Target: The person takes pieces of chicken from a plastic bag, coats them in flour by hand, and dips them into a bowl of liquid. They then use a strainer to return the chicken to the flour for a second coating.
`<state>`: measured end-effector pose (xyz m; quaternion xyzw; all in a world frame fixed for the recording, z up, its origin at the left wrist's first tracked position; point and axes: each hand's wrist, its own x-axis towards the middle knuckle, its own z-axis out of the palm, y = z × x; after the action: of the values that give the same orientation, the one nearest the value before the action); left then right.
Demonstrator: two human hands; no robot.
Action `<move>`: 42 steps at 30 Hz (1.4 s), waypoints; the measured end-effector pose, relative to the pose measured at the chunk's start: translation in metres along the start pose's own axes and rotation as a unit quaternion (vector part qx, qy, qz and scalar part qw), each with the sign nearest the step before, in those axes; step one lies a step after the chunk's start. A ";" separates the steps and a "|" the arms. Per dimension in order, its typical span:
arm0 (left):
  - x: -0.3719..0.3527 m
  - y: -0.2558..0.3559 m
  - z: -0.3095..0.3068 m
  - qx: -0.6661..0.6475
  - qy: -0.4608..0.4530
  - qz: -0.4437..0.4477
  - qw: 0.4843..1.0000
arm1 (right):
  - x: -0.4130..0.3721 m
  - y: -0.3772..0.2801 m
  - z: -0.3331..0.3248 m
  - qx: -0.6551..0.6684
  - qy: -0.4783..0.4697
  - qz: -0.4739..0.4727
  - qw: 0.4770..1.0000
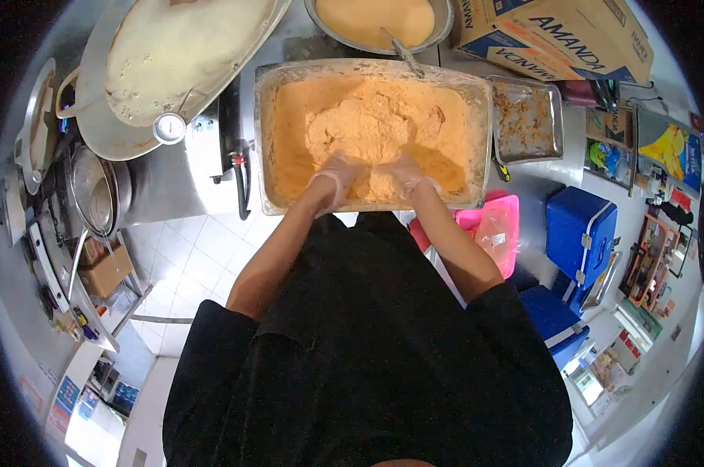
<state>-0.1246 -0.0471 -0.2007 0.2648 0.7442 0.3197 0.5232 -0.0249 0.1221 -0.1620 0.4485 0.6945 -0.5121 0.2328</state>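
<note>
A large translucent tub [260, 132] holds orange breading flour [290, 101], heaped into a lumpy mound [360, 117] in the middle. Both my hands wear clear plastic gloves dusted with the flour. At the near side of the mound, my left hand [339, 177] is sunk into it. My right hand [405, 174] presses in a short way to the right, wrist over the tub's near rim. Flour covers the fingers of both hands, so their closure is hidden. Whether pieces of food lie inside the mound I cannot make out.
At the upper left stands a big pan of foamy oil [188, 54] with a dial thermometer [169, 128]. Behind the tub is a bowl of orange batter [375, 19]. A crumb-strewn metal tray [528, 121], cardboard box [554, 39], pink basket [510, 233] and blue cooler [582, 233] are on the right.
</note>
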 end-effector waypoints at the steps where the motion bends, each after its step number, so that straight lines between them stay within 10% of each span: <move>1: -0.004 -0.009 -0.007 0.046 0.030 0.056 0.997 | 0.000 -0.001 -0.001 -0.001 -0.003 0.001 1.000; 3: 0.008 -0.051 -0.004 0.106 0.141 0.004 0.984 | 0.001 -0.002 -0.005 0.278 -0.006 -0.155 0.948; 8: 0.049 -0.033 -0.074 0.299 0.287 -0.129 0.901 | 0.054 -0.002 -0.087 0.033 0.028 -0.168 0.985; 11: 0.074 -0.041 -0.087 0.257 0.112 -0.110 0.953 | 0.112 0.036 -0.043 -0.042 0.045 -0.044 0.997; 13: 0.060 0.028 -0.086 0.469 -0.091 -0.133 0.869 | 0.122 0.025 -0.010 -0.085 0.098 0.036 0.991; 14: 0.068 0.019 -0.082 0.469 -0.089 -0.135 0.868 | 0.118 0.013 -0.001 -0.018 0.104 0.080 0.991; 16: 0.096 -0.021 -0.064 -0.035 0.160 -0.147 0.976 | 0.102 -0.005 0.000 0.052 0.106 0.123 0.985; 19: 0.115 -0.054 -0.053 0.091 0.173 0.037 0.980 | 0.091 -0.017 -0.006 0.183 0.015 0.143 0.972; 26: 0.059 0.022 -0.082 -0.120 0.165 -0.127 0.971 | 0.130 0.055 0.015 0.355 0.120 -0.212 0.903; 28: 0.035 0.000 -0.078 0.164 0.329 0.153 0.917 | 0.129 0.078 -0.004 0.358 0.123 -0.291 0.879; 31: 0.002 0.001 -0.093 0.185 0.261 0.007 0.947 | 0.124 0.096 -0.035 0.359 0.088 -0.414 0.832; 33: 0.002 -0.002 -0.096 0.264 0.199 -0.068 0.941 | 0.052 0.030 -0.078 0.081 0.091 -0.098 0.988; 35: 0.007 -0.007 -0.089 0.339 0.135 -0.145 0.920 | 0.075 0.046 -0.061 0.026 0.084 -0.116 0.989; 37: 0.020 -0.009 -0.064 0.043 0.212 -0.136 0.967 | 0.116 0.080 -0.029 -0.084 0.068 -0.145 0.984; 38: 0.044 -0.011 -0.063 0.344 -0.003 -0.192 0.919 | 0.135 0.090 -0.017 -0.138 0.061 -0.159 0.976; 39: 0.051 -0.018 -0.055 0.344 -0.002 -0.192 0.919 | 0.142 0.085 -0.011 -0.193 0.054 -0.172 0.964; 42: 0.055 -0.001 -0.043 0.140 0.129 -0.032 0.981 | 0.154 0.040 0.022 0.053 0.008 -0.014 0.998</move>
<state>-0.1829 -0.0159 -0.2240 0.2682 0.8509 0.2275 0.3903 -0.0689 0.1644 -0.3105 0.4547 0.6744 -0.5476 0.1965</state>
